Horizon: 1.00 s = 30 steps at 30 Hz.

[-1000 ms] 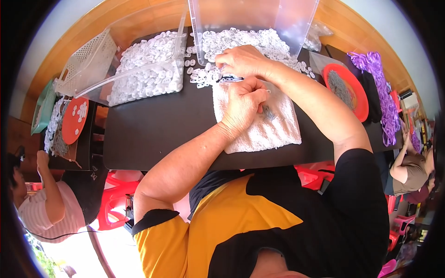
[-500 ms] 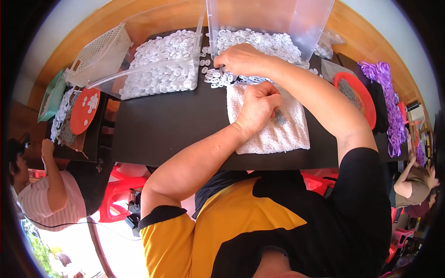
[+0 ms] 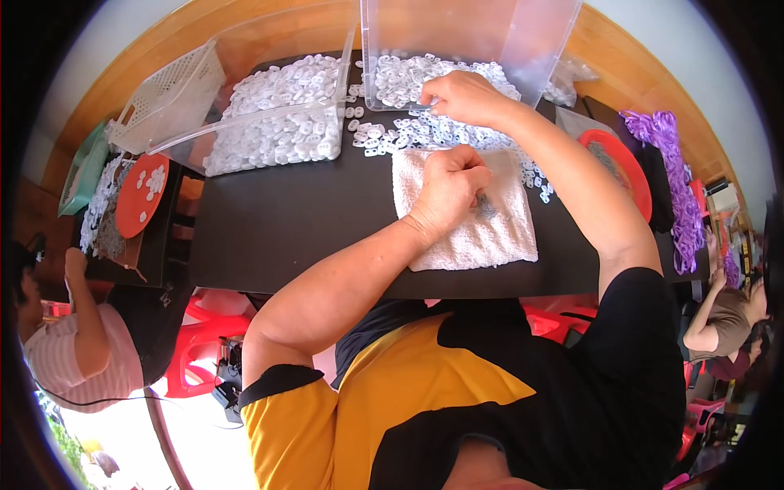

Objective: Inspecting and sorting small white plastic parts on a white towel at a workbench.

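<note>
On a white towel [image 3: 506, 237] at the table's front, my left hand [image 3: 452, 186] is closed, its fingers curled inward. Some small grey bits [image 3: 487, 208] show beside its fingertips; what lies inside the fist is hidden. Farther off, my right hand [image 3: 467, 96] hangs over a spread of small white two-holed plastic pieces [image 3: 441, 131], at the front rim of a clear bin [image 3: 482, 33]. Its fingers are bent together, and whatever is between them cannot be made out. More white pieces fill the bin behind it.
A second clear bin [image 3: 192, 135] heaped with white pieces stands left. A red-orange dish [image 3: 645, 192] and purple ribbons [image 3: 686, 196] lie right. A red-orange plate [image 3: 131, 208], a white basket [image 3: 155, 102] and a person in a striped shirt [image 3: 86, 351] are left.
My right hand has moved right and slightly away from the left end of the loose pieces, uncovering more of them. My left hand stays closed on the towel. The whole view has shifted slightly.
</note>
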### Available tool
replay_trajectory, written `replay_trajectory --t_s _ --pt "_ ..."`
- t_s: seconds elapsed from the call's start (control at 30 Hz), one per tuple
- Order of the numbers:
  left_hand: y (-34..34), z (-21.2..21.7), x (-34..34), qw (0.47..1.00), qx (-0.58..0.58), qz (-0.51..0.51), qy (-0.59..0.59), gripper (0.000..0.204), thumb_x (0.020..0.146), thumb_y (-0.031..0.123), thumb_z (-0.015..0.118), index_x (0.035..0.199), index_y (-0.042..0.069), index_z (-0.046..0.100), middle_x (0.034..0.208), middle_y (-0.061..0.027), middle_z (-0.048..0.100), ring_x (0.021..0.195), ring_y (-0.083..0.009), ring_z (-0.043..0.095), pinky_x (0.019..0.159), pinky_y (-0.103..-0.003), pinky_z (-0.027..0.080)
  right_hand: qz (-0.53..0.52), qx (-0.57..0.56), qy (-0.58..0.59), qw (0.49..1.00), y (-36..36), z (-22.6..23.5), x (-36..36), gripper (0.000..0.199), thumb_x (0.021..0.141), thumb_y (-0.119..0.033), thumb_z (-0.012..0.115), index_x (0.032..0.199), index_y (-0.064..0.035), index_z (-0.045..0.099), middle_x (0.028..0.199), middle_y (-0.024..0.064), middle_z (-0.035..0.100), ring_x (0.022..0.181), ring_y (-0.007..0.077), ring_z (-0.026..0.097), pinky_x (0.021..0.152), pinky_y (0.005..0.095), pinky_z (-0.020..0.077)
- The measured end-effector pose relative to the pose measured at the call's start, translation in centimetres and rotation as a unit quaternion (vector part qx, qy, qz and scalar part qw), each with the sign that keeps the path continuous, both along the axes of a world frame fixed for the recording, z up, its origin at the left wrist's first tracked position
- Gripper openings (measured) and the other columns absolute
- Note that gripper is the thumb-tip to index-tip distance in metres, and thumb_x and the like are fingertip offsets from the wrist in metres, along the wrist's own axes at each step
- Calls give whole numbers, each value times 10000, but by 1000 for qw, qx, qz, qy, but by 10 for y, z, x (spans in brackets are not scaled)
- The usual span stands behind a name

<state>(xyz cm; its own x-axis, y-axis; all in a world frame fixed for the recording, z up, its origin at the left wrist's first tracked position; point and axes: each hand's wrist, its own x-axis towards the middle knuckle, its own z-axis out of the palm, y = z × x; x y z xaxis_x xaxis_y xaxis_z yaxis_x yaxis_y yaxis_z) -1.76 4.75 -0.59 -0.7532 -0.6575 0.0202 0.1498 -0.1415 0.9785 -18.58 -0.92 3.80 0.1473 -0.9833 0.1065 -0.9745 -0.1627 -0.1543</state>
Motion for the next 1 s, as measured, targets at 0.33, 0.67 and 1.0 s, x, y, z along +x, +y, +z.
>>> replay_trajectory --t_s 0.33,0.67,1.0 --pt "-3 10 1 994 96 57 16 63 768 41 627 730 -5 608 592 -49 548 447 -124 481 431 -264 388 -95 -35 -51 994 72 -5 -52 155 819 -122 626 956 -95 693 881 113 706 824 264 668 741 377 505" --pt "-12 8 4 991 96 88 17 100 761 69 610 823 -10 607 632 -77 591 437 -151 520 375 -245 345 -124 -107 10 986 64 -19 -43 121 806 -185 624 885 -110 677 882 93 695 885 309 655 737 457 498" --pt "-13 18 7 983 145 102 36 87 769 75 605 710 18 577 605 -65 576 439 -131 485 385 -259 328 -120 -122 -38 984 85 -16 -27 165 790 -149 687 924 -70 631 880 84 663 816 279 650 705 402 489"
